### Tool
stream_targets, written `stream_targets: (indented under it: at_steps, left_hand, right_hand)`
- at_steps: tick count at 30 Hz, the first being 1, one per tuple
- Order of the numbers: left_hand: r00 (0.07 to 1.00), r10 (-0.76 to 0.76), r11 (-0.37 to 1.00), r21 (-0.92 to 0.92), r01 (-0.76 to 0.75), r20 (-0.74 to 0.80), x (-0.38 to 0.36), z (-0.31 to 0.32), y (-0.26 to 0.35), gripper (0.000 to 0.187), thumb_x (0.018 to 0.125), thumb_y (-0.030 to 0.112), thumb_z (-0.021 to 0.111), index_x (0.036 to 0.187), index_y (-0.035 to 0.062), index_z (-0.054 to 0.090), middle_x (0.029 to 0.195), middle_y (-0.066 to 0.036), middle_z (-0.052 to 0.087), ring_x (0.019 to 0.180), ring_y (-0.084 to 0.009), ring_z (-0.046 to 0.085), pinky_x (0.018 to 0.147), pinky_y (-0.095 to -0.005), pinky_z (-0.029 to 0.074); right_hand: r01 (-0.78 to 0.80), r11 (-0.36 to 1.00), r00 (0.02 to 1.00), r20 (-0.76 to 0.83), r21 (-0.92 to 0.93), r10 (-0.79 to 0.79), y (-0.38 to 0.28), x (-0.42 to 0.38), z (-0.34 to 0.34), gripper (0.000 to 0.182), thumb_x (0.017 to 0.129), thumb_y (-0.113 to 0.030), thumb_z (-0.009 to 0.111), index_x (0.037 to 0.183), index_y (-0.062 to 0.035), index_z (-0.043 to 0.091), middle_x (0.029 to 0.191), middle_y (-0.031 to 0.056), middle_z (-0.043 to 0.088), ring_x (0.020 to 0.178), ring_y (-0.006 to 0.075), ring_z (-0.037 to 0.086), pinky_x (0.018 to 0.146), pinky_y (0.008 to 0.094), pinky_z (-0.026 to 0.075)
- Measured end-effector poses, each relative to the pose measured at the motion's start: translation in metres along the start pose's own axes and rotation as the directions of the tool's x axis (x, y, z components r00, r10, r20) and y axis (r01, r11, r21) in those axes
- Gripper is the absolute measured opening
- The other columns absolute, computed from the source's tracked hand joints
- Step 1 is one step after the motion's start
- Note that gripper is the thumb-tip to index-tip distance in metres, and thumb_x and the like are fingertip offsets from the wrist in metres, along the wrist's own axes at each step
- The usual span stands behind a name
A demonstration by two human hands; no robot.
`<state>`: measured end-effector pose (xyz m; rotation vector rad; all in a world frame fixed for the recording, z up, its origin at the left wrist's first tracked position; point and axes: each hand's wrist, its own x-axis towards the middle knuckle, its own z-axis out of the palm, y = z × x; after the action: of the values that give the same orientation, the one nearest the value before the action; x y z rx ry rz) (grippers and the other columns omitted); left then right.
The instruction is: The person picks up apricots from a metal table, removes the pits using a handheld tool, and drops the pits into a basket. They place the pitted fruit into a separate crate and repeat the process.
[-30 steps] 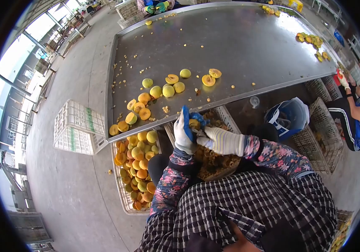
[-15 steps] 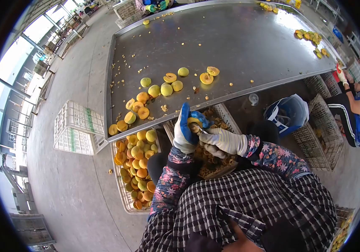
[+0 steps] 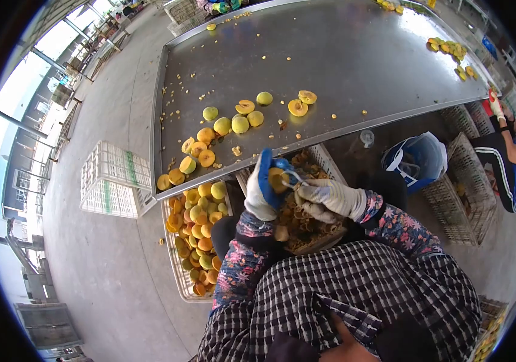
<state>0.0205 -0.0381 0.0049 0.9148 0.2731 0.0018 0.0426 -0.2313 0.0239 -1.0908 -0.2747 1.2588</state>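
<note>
My left hand (image 3: 260, 193), in a white glove with blue coating, is closed round a halved yellow peach (image 3: 276, 180). Its cut face is turned toward my right hand (image 3: 330, 199), which wears a whitish glove and grips a thin metal pitting tool (image 3: 293, 178) right at the fruit. A small tan piece (image 3: 281, 233) shows below my left hand, over a crate (image 3: 328, 164) of scraps and pits. Whole and halved peaches (image 3: 240, 124) lie on the metal table (image 3: 330, 66) just beyond.
A crate of peach halves (image 3: 198, 241) stands at my left, near an upturned white crate (image 3: 110, 196). To the right are a blue bucket (image 3: 412, 166), a plastic cup (image 3: 367, 139) and stacked crates (image 3: 460, 187). Another person (image 3: 511, 160) sits at the right; gloved hands show at the far edge.
The pitting tool has pulled slightly right and up from the fruit, showing more of its metal end. A tan piece has appeared below my left hand. One more peach half lies at the table's near-left corner.
</note>
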Motion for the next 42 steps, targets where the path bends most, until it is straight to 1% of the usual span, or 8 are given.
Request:
stream_targets:
  at_steps: [8, 11, 13, 14, 20, 24, 30, 42]
  left_hand:
    - [0.974, 0.225, 0.33, 0.943, -0.042, -0.036, -0.001, -0.058, 0.051, 0.032, 0.096, 0.027, 0.064, 0.106, -0.0031, 0.071, 0.076, -0.007, 0.068, 0.066, -0.0105, 0.057, 0.061, -0.0272, 0.046]
    - [0.978, 0.021, -0.139, 0.968, 0.21, -0.209, -0.021, -0.067, 0.109, 0.039, 0.092, 0.035, 0.067, 0.114, 0.0027, 0.07, 0.096, -0.015, 0.073, 0.089, -0.0234, 0.069, 0.08, -0.0378, 0.052]
    - [0.984, -0.061, -0.26, 0.955, 0.146, -0.167, -0.015, -0.114, 0.132, 0.051, 0.088, 0.045, 0.068, 0.126, 0.0109, 0.065, 0.116, -0.018, 0.07, 0.106, -0.0344, 0.067, 0.091, -0.0435, 0.051]
    - [0.997, -0.023, -0.653, 0.756, 0.039, -0.071, -0.01, -0.126, 0.135, 0.061, 0.085, 0.046, 0.071, 0.134, 0.0126, 0.059, 0.126, -0.02, 0.064, 0.112, -0.0364, 0.063, 0.095, -0.0434, 0.05]
    - [0.983, 0.036, -0.145, 0.974, -0.174, 0.181, 0.124, -0.027, 0.101, 0.061, 0.091, 0.041, 0.067, 0.137, 0.0036, 0.053, 0.134, -0.021, 0.058, 0.125, -0.0352, 0.055, 0.103, -0.0402, 0.045]
    - [0.947, 0.067, -0.131, 0.944, -0.304, 0.314, 0.232, 0.023, 0.027, 0.068, 0.091, 0.049, 0.061, 0.135, -0.0016, 0.052, 0.138, -0.025, 0.051, 0.126, -0.0392, 0.052, 0.106, -0.0418, 0.042]
    - [0.979, 0.056, -0.315, 0.927, 0.206, -0.198, 0.283, 0.077, -0.044, 0.073, 0.091, 0.056, 0.058, 0.145, 0.0078, 0.046, 0.144, -0.021, 0.05, 0.133, -0.0413, 0.047, 0.112, -0.0427, 0.04]
    - [0.945, -0.326, -0.228, 0.968, -0.109, 0.029, 0.2, -0.033, 0.03, 0.063, 0.077, 0.047, 0.074, 0.122, 0.0051, 0.06, 0.115, -0.018, 0.068, 0.106, -0.034, 0.065, 0.09, -0.0416, 0.051]
  right_hand:
    - [0.014, 0.911, 0.968, -0.222, -0.412, -0.115, -0.003, -0.01, -0.032, 0.047, 0.099, -0.051, 0.055, 0.11, -0.0053, 0.058, 0.066, -0.0013, 0.051, 0.049, 0.0078, 0.048, 0.046, 0.0257, 0.04]
    - [0.314, 0.421, 0.856, 0.062, -0.851, -0.513, 0.048, 0.007, -0.066, 0.042, 0.1, -0.043, 0.057, 0.113, -0.0041, 0.06, 0.07, 0.0077, 0.056, 0.063, 0.0212, 0.057, 0.06, 0.0343, 0.047]
    - [0.242, 0.484, 0.912, 0.027, -0.841, -0.409, 0.037, 0.004, -0.064, 0.04, 0.1, -0.042, 0.056, 0.106, -0.0028, 0.059, 0.077, 0.0133, 0.061, 0.071, 0.0271, 0.062, 0.065, 0.0363, 0.049]
    - [0.202, 0.511, 0.935, 0.01, -0.836, -0.354, 0.034, 0.003, -0.064, 0.039, 0.1, -0.041, 0.056, 0.103, -0.0022, 0.058, 0.08, 0.0161, 0.063, 0.075, 0.03, 0.064, 0.068, 0.0373, 0.05]
    - [0.177, 0.708, 0.904, -0.171, -0.683, -0.391, 0.012, -0.008, -0.06, 0.045, 0.098, -0.046, 0.056, 0.104, -0.0013, 0.055, 0.08, 0.0132, 0.064, 0.074, 0.0249, 0.066, 0.069, 0.036, 0.052]
    - [0.248, 0.838, 0.845, -0.315, -0.486, -0.433, 0.014, -0.006, -0.062, 0.041, 0.099, -0.042, 0.056, 0.108, -0.0018, 0.055, 0.078, 0.012, 0.061, 0.074, 0.0201, 0.064, 0.067, 0.0346, 0.05]
    - [0.309, 0.927, 0.846, -0.384, -0.212, -0.369, 0.013, -0.01, -0.071, 0.034, 0.099, -0.034, 0.058, 0.111, -0.0031, 0.054, 0.077, 0.0007, 0.056, 0.067, 0.0077, 0.054, 0.06, 0.0234, 0.044]
    - [0.284, 0.906, 0.848, -0.359, -0.313, -0.39, 0.014, -0.003, -0.054, 0.029, 0.099, -0.035, 0.063, 0.106, -0.0075, 0.055, 0.075, -0.0057, 0.049, 0.061, 0.0024, 0.045, 0.054, 0.0206, 0.039]
